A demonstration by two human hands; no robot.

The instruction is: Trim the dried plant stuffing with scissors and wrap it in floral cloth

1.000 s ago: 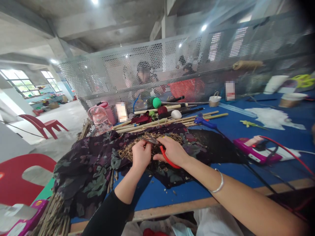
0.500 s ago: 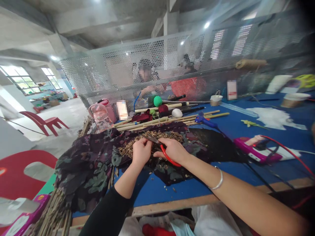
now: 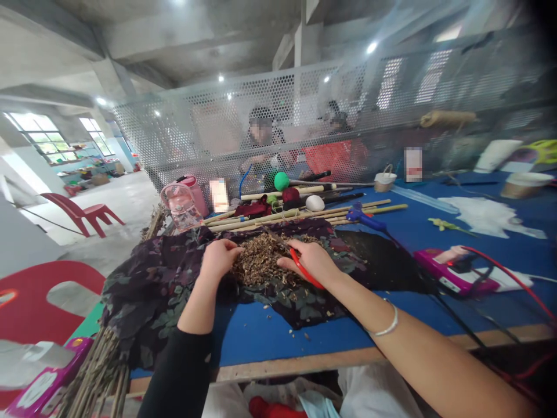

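A heap of chopped dry brown plant bits (image 3: 263,258) lies on a dark flowered cloth (image 3: 161,278) spread over the blue tabletop. My right hand (image 3: 314,262) grips red-handled scissors (image 3: 300,267), whose blades point up and left above the heap. At the heap's left edge is my left hand (image 3: 220,258), thumb and fingers pinched together; what they hold, if anything, cannot be made out. To the left, a bundle of dry stalks (image 3: 96,374) sticks out beside the cloth.
Bamboo sticks (image 3: 278,216), a white ball (image 3: 315,203) and a green ball (image 3: 281,181) lie behind the cloth. A blue glue gun (image 3: 365,217) and a purple power strip (image 3: 456,278) with cords sit to the right. A perforated metal screen (image 3: 195,133) stands behind; people sit beyond it.
My left hand has moved left, away from the scissor blades, uncovering more of the heap. My right hand keeps the scissors in nearly the same place. The view has shifted slightly.
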